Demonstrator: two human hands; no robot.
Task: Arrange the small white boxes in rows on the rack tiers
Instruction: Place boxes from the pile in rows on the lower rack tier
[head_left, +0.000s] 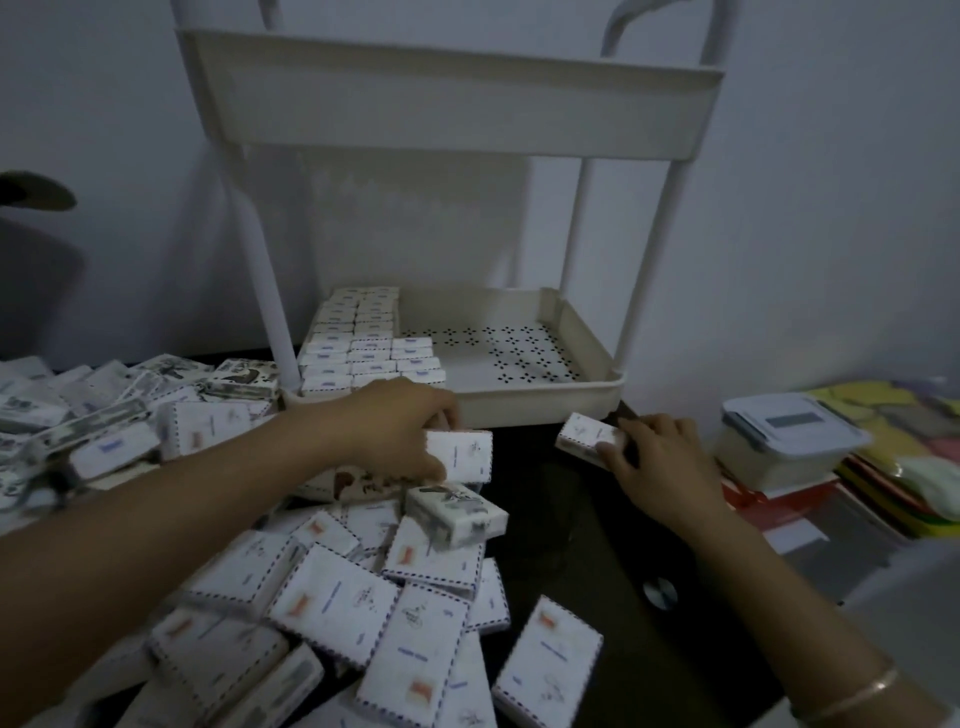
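A white two-tier rack (545, 400) stands on the dark table against the wall. Its lower tier holds rows of small white boxes (363, 348) on the left side; the right side shows bare perforated floor. The upper tier (447, 98) is seen from below, its contents hidden. My left hand (400, 426) grips a small white box (462, 454) just in front of the rack's lower rim. My right hand (654, 462) holds another white box (587, 439) near the rack's front right corner. A big loose pile of boxes (363, 597) covers the table in front and to the left.
A clear lidded plastic container (784, 436) sits at the right on colourful folders (904, 467). A dark chair back (36, 280) stands at the far left. A bare strip of dark table (571, 545) runs between the pile and my right arm.
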